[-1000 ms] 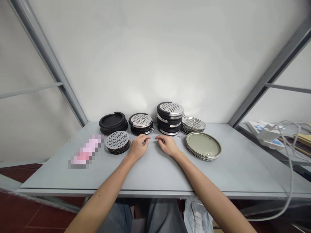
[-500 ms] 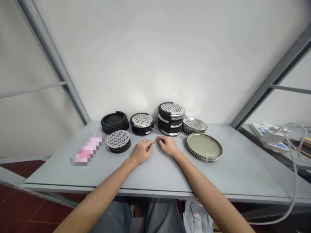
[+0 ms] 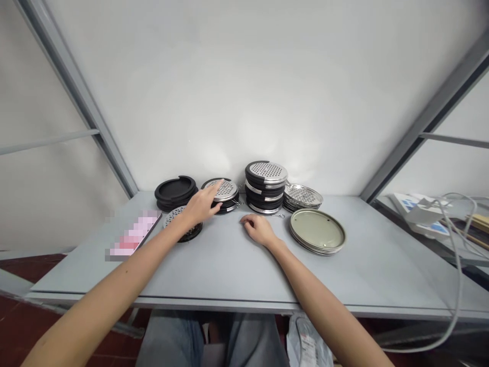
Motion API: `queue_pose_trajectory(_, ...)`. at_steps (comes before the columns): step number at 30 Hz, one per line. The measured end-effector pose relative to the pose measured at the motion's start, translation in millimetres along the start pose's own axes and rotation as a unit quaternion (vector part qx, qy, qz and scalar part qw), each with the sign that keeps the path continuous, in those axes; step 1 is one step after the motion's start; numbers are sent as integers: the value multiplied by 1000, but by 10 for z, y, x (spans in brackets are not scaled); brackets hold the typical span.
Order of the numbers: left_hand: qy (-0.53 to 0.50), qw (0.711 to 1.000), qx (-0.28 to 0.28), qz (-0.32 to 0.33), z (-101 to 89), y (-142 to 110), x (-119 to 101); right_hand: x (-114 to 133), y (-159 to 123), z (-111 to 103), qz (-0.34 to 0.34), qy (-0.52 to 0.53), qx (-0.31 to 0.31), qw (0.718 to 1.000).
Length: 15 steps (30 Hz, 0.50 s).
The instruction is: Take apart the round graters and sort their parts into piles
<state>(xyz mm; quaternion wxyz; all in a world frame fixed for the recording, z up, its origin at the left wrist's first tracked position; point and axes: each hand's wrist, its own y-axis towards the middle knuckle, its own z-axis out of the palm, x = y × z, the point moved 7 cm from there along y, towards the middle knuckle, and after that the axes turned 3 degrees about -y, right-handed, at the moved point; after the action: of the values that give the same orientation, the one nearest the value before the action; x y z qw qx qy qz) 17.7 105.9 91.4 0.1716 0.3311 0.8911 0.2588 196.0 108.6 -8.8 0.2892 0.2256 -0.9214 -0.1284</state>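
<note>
My left hand [image 3: 205, 203] reaches over the left-centre stack, fingers stretched out and thumb apart, holding nothing. Its fingertips overlap the perforated metal disc [image 3: 226, 191] on top, which looks like a grater plate with a black rim; contact is unclear. Under my left forearm, partly covered, is a low stack of grey perforated discs [image 3: 173, 214]. My right hand [image 3: 257, 228] rests on the table with its fingers curled in, and nothing shows in them. It lies in front of a taller stack of black-rimmed perforated discs [image 3: 269, 172] with a wire loop.
Black round trays [image 3: 175, 188] are stacked at the back left. Silver perforated discs [image 3: 303, 196] lie at the back right, with olive-coloured round lids [image 3: 319, 229] before them. A pixelated pink item [image 3: 133, 237] lies left. White cables [image 3: 460, 275] hang at the right.
My left hand has moved forward and left from the table's middle to the left-centre stack, and its fingers have straightened. My right hand stays in place. The view has shifted slightly.
</note>
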Motion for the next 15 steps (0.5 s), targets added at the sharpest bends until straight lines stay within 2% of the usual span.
queue_pose_trajectory(4, 42, 998, 50, -7, 150, 102, 257, 4, 2, -7, 5, 8, 2, 1000)
queue_pose_trajectory(10, 68, 992, 96, -53, 441, 144, 438, -19, 7, 1, 16, 11, 2, 1000)
queue_pose_trajectory(12, 79, 988, 117, -64, 472, 143, 443, -29, 8, 11, 19, 16, 4, 1000)
queue_pose_trajectory(15, 107, 983, 135, -68, 422, 146, 403, -43, 10, 25, 26, 19, 11, 999)
